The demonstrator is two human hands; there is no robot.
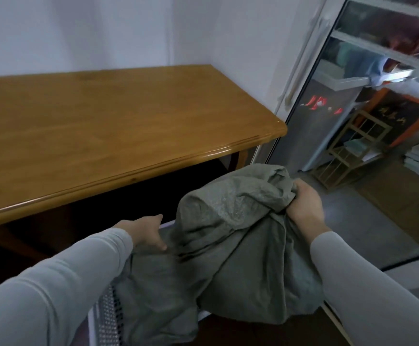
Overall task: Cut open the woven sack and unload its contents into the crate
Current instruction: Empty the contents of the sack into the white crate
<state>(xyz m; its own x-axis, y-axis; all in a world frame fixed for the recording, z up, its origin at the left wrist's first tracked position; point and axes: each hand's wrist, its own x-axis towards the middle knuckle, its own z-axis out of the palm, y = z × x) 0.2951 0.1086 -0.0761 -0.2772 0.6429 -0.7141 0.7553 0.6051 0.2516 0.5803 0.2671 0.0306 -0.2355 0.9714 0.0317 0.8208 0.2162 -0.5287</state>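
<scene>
In the right hand (303, 206), bunched tight in its closed fingers, is a grey-green cloth (228, 236), soft, creased and heaped. It spills down and left from that fist over a crate (107, 318), whose perforated white wall shows only at the lower left; the cloth hides what lies inside it. The left hand (148, 233) lies at the cloth's left edge, fingers loosely spread, touching the fabric without clasping it. Beyond both hands stands a wooden table (103, 126). No sack can be made out.
</scene>
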